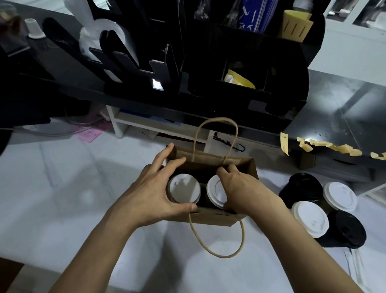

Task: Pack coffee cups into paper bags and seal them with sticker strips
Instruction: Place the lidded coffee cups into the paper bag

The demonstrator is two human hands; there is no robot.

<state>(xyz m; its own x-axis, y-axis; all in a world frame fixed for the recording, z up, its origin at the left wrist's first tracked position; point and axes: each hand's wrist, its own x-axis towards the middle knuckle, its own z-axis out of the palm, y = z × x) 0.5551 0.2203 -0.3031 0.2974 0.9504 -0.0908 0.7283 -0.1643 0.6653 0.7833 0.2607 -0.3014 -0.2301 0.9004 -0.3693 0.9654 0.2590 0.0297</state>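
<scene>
Seating two lidded cups in the paper bag [216, 217] on the table [64, 191].
Settle both cups level before closing (sticker strips [340, 147] wait right of the bag): left hand [149, 196] spread, fingers straight, cradling the left cup [183, 188]; right hand [239, 189] curls over the right cup [215, 192].

Right hand [234, 189] covers, perhaps, half the right cup lid [215, 190].

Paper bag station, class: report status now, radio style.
Left hand steadies the paper bag rim; right hand on second white-lidded cup. Two cups inside. Unsealed; sticker strips on shelf. Nothing blocking.
</scene>
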